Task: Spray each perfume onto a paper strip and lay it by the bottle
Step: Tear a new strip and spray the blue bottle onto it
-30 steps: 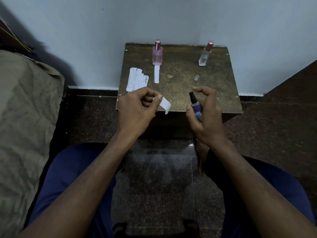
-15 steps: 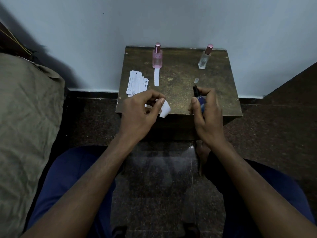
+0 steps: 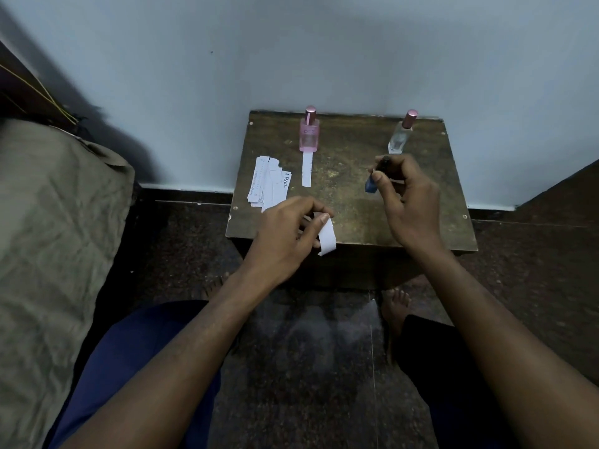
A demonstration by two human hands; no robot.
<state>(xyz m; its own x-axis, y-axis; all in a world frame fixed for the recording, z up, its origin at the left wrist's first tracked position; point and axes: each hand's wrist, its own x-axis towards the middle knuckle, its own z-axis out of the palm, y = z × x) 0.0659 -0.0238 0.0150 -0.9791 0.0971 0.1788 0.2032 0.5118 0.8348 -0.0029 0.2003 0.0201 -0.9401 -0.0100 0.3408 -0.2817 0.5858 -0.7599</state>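
Note:
My right hand (image 3: 406,199) grips a small blue perfume bottle (image 3: 370,185) with a black sprayer, held over the right half of the small brown table (image 3: 353,205). My left hand (image 3: 285,236) pinches a white paper strip (image 3: 326,236) near the table's front edge. A pink perfume bottle (image 3: 309,132) stands at the back, with a white strip (image 3: 307,169) lying in front of it. A clear bottle with a pink cap (image 3: 401,136) stands at the back right, just beyond my right hand.
A pile of spare paper strips (image 3: 269,186) lies at the table's left edge. The table stands against a pale wall. A beige cloth-covered surface (image 3: 48,238) fills the left. My knees and a bare foot (image 3: 393,306) are on the dark floor below.
My right hand has carried the blue bottle forward and up over the table toward the clear bottle, covering the small cap. My left hand has stayed with the strip.

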